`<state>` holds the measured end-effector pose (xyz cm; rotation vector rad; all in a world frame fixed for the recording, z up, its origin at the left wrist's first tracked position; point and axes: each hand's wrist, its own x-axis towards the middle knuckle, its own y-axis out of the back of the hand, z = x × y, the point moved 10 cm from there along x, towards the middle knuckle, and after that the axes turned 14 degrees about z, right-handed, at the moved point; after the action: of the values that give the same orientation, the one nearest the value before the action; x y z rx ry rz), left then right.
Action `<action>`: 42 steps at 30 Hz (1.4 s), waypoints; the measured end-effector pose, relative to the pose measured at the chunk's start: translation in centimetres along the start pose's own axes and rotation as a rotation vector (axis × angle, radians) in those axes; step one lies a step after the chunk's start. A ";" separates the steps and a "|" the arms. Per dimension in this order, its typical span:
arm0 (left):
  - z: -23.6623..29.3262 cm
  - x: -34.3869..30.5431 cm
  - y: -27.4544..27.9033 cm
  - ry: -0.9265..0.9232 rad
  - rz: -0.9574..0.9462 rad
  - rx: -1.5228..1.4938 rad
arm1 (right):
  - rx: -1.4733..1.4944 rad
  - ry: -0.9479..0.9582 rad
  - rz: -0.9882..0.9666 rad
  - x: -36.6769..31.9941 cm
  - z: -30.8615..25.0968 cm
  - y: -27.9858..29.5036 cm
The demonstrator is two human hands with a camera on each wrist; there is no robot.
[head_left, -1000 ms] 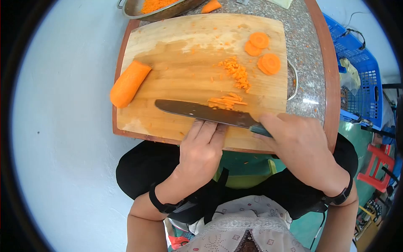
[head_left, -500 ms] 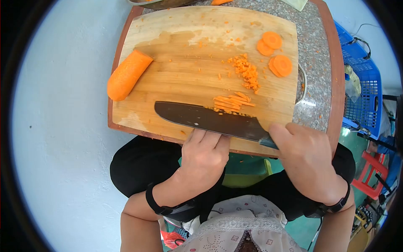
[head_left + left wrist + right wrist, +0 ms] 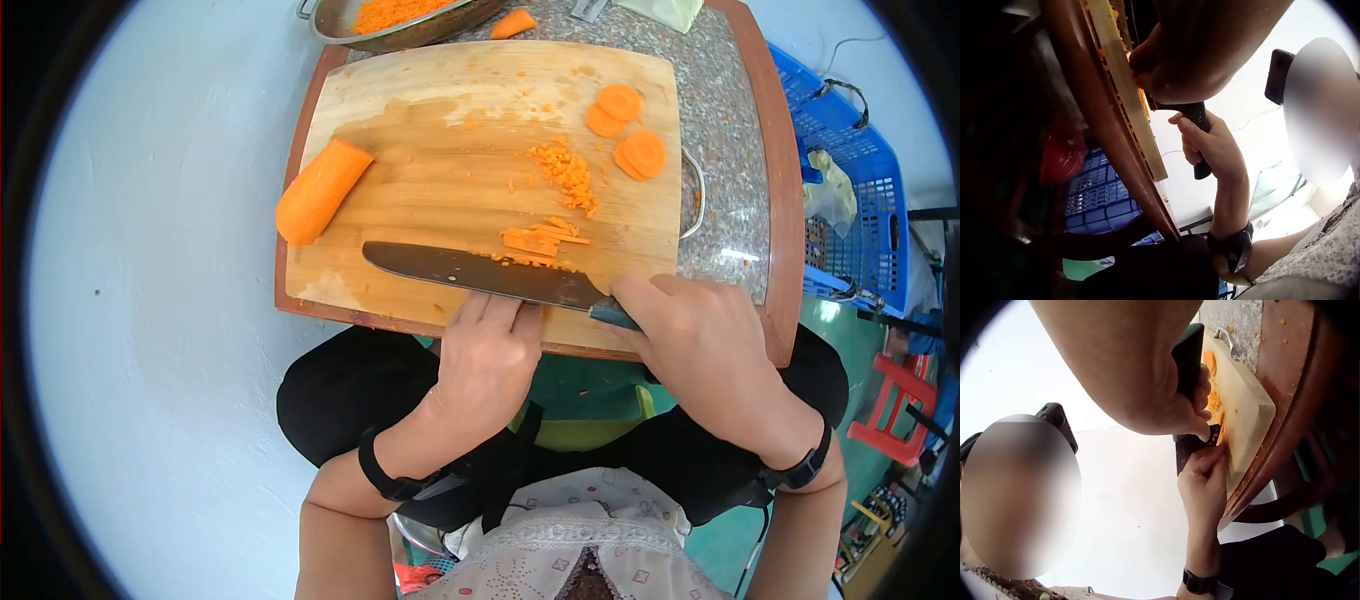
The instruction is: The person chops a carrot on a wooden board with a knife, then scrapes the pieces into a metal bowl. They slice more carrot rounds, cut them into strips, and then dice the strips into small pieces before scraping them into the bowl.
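Observation:
The right hand (image 3: 705, 335) grips the dark handle of a broad knife (image 3: 480, 278), its blade lying across the near part of the wooden board (image 3: 420, 180). Close against the blade's near side is the left hand (image 3: 487, 350), fingers pointing forward and their tips hidden by the blade. In the right wrist view the left hand (image 3: 1202, 481) bends its fingers in beside the blade and orange strips (image 3: 1221, 434); whether they hold a piece is unclear. Carrot sticks (image 3: 535, 240) lie beyond the blade, with diced carrot (image 3: 567, 178) farther back.
A thick carrot piece (image 3: 322, 192) rests at the board's left, and round slices (image 3: 640, 155) at its right. Behind the board are a metal pan (image 3: 420, 32) of orange bits and a carrot end (image 3: 514, 23). A blue basket (image 3: 860, 190) stands right of the table.
The head view has shifted, bringing the pan back into sight. Some sticks beyond the blade now lie closer together. Both hands keep much the same place at the knife.

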<state>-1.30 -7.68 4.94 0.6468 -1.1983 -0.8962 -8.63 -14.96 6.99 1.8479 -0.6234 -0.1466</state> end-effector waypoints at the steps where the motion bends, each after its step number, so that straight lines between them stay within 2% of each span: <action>1: 0.0 -0.2 -0.1 0.003 -0.019 -0.008 | -0.016 -0.008 -0.020 -0.3 -0.1 0.0; 4: 0.1 -0.4 -0.2 0.002 -0.023 0.017 | -0.011 -0.008 0.021 -0.6 0.2 0.5; 16: -0.1 -0.1 0.0 -0.006 0.006 -0.037 | -0.048 -0.007 -0.170 1.2 0.7 -0.8; 19: 0.0 -0.2 -0.1 -0.002 -0.010 -0.012 | 0.002 0.019 -0.104 1.8 0.0 -1.6; 22: 0.0 0.0 -0.1 -0.035 0.035 0.020 | 0.108 -0.071 -0.044 1.7 1.3 -1.5; 25: 0.1 -0.1 0.0 -0.030 0.038 0.027 | 0.086 -0.078 -0.030 1.2 1.6 -0.8; 28: -0.1 -0.4 -0.3 0.025 -0.025 0.003 | 0.075 -0.060 -0.045 0.3 1.2 -0.5; 34: 0.0 -0.7 -0.3 0.034 -0.036 -0.031 | -0.015 -0.003 -0.062 -0.2 0.6 0.1; 42: -0.3 -0.6 -0.2 0.052 -0.056 -0.060 | -0.075 -0.058 -0.141 -0.1 0.5 0.9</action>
<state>-1.08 -7.29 4.43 0.6539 -1.1074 -0.9535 -9.17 -15.55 7.59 1.8198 -0.5205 -0.3139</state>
